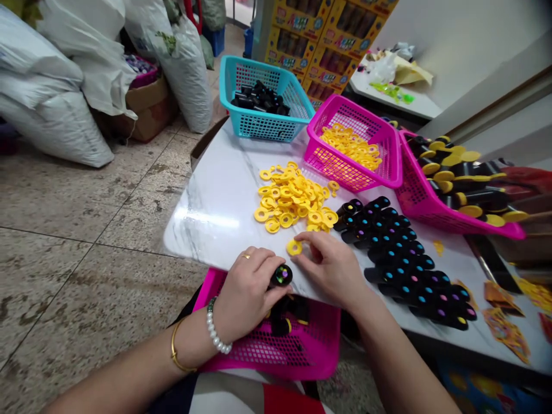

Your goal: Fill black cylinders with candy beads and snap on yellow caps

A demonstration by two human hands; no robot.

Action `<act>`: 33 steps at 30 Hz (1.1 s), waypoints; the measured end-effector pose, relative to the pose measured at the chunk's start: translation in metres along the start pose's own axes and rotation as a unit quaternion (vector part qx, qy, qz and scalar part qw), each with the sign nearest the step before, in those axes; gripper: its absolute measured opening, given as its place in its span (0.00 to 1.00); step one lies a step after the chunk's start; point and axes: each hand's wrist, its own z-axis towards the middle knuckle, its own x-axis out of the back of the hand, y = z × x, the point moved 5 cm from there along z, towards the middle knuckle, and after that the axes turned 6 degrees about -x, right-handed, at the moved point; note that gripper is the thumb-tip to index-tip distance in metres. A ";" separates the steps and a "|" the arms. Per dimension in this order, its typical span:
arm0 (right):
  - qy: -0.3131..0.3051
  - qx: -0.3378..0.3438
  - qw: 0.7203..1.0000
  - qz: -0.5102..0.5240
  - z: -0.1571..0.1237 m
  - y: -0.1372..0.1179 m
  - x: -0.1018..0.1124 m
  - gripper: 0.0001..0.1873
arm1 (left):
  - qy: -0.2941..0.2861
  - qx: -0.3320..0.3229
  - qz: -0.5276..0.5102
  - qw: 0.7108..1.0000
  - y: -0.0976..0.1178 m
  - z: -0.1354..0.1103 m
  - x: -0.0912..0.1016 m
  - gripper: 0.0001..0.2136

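My left hand (248, 287) is wrapped round a black plastic tube (283, 275), whose round end with small coloured spots faces up toward me. Just right of it, my right hand (330, 264) pinches a yellow plastic ring (294, 247) between thumb and fingertips, at the table's front edge. The ring and the tube are apart. A heap of loose yellow rings (293, 198) lies beyond my hands. To the right, rows of black tubes (401, 259) lie side by side, with blue, purple and yellow dots at their ends.
On the white table (207, 201) stand a turquoise basket (269, 129) of black parts and a pink basket (345, 172) of yellow rings. A pink scoop-shaped basket (431, 215) holds capped tubes. Below the edge, a pink basket (319, 362) rests by my lap. White sacks (185, 75) stand left.
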 end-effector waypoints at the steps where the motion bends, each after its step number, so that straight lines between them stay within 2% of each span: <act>1: -0.017 0.002 1.000 0.022 -0.005 0.001 0.003 0.12 | -0.002 0.001 0.002 1.000 0.000 0.000 0.000 0.13; 5: -0.063 -0.001 0.993 0.098 -0.019 0.004 0.013 0.09 | -0.008 0.008 -0.001 1.000 0.000 0.001 -0.001 0.12; 8: -0.100 -0.024 0.978 0.180 -0.022 0.003 0.011 0.02 | -0.013 0.007 0.002 1.000 0.001 0.001 -0.001 0.13; 11: -0.133 -0.073 0.938 0.312 -0.024 0.000 0.004 0.03 | -0.006 0.004 0.008 1.000 0.000 0.000 -0.001 0.16; 13: -0.139 -0.114 0.905 0.386 -0.026 -0.001 0.003 0.07 | -0.004 0.007 0.010 1.000 0.000 0.000 -0.001 0.16; 16: -0.149 -0.164 0.865 0.450 -0.030 -0.002 0.004 0.15 | -0.007 0.018 0.009 1.000 -0.001 0.000 -0.001 0.16; 19: -0.169 -0.204 0.837 0.478 -0.037 -0.002 0.005 0.20 | -0.007 0.025 0.008 1.000 -0.002 0.001 0.000 0.15; 22: -0.171 -0.217 0.840 0.467 -0.041 -0.007 0.002 0.14 | -0.012 0.021 0.010 1.000 -0.001 0.002 0.000 0.14; 26: -0.085 -0.147 0.893 0.417 -0.032 -0.022 -0.001 0.06 | -0.024 0.025 0.010 0.999 -0.002 0.002 -0.001 0.11; 28: -0.054 -0.137 0.901 0.408 -0.027 -0.025 -0.005 0.04 | -0.031 0.030 0.007 0.999 -0.003 0.003 -0.001 0.11; 30: -0.063 -0.165 0.885 0.430 -0.025 -0.024 -0.013 0.04 | -0.029 0.031 0.004 0.999 -0.003 0.003 -0.002 0.12; 33: -0.097 -0.221 0.842 0.482 -0.028 -0.017 -0.025 0.07 | -0.023 0.027 0.002 0.999 -0.003 0.003 -0.002 0.11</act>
